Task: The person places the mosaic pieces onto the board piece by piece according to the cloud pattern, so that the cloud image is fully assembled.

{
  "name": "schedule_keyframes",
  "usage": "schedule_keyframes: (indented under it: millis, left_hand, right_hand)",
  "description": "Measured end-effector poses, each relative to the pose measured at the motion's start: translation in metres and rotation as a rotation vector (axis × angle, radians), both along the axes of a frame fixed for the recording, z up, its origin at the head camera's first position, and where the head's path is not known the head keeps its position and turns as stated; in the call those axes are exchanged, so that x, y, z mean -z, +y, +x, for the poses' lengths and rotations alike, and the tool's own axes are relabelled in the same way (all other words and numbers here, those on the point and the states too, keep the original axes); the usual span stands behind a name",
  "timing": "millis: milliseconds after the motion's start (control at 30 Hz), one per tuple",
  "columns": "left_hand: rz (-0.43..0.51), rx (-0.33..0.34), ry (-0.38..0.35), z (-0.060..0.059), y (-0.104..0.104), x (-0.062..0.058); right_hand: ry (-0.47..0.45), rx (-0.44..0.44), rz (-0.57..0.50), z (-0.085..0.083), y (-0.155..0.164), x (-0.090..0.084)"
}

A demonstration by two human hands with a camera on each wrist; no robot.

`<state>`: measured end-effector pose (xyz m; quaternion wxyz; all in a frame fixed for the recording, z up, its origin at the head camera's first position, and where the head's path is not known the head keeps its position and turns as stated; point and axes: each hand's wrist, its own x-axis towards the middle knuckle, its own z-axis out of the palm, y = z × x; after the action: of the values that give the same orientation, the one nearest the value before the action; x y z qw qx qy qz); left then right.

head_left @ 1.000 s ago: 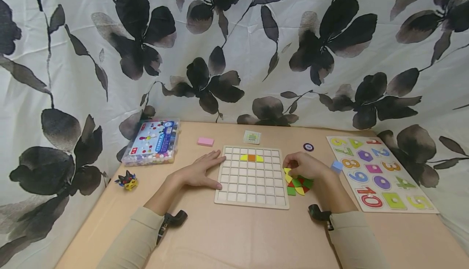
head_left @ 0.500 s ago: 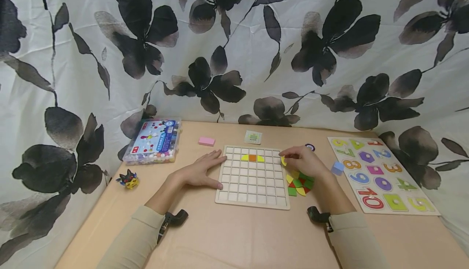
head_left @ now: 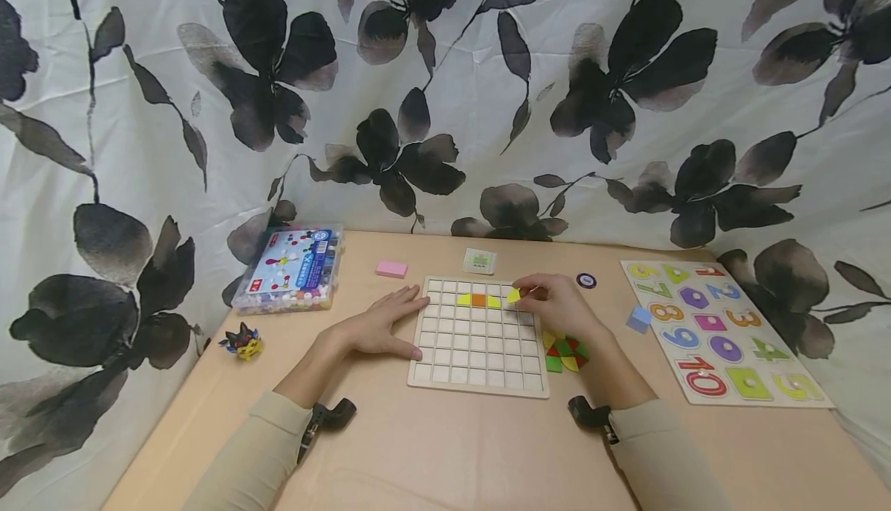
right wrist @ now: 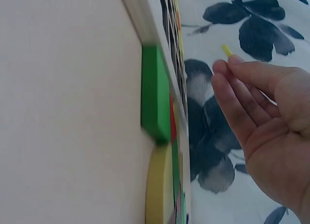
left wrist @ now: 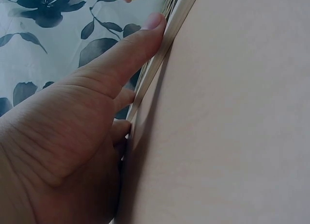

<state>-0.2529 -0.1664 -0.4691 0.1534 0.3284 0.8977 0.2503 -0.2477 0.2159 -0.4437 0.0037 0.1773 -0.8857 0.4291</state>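
A white cloth backdrop printed with large black and grey flowers and leaves (head_left: 445, 93) fills the upper half of the frame and wraps down both sides. Below it, across the lower half, lies a tan, smooth counter (head_left: 431, 449), evenly lit.

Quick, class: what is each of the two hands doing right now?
Left hand: open, fingers flat against the left edge of the wooden grid board.
Right hand: pinching a small yellow piece over the board.
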Motion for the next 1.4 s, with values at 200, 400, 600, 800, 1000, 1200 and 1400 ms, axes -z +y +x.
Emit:
schedule_keyframes:
  millis: [200,400,600,800,1000,1200,1400]
  left_hand:
    - [-0.014,-0.004,0.002,0.0,-0.001,0.001]
    - [-0.009,-0.003,-0.006,0.0,-0.001,0.0]
    - [-0.021,0.0,0.002,0.0,-0.002,0.001]
    - [-0.023,-0.01,0.001,0.001,-0.003,0.001]
    - [-0.023,-0.004,0.002,0.002,-0.004,-0.001]
    - [-0.023,0.003,0.008,0.001,-0.004,0.001]
    - [-0.021,0.005,0.019,0.0,-0.004,0.004]
  right_hand:
    - [0.045,0.022,-0.024,0.0,-0.026,-0.003]
    - [0.065,0.018,-0.08,-0.004,-0.056,-0.001]
    - [0.039,-0.003,-0.142,-0.001,-0.083,0.004]
    - [0.043,-0.033,-0.123,-0.006,-0.104,0.021]
    - [0.032,-0.033,-0.045,-0.006,-0.115,0.033]
    - [0.015,-0.035,0.03,-0.003,-0.116,0.035]
    - [0.0,-0.045,0.055,-0.001,-0.116,0.033]
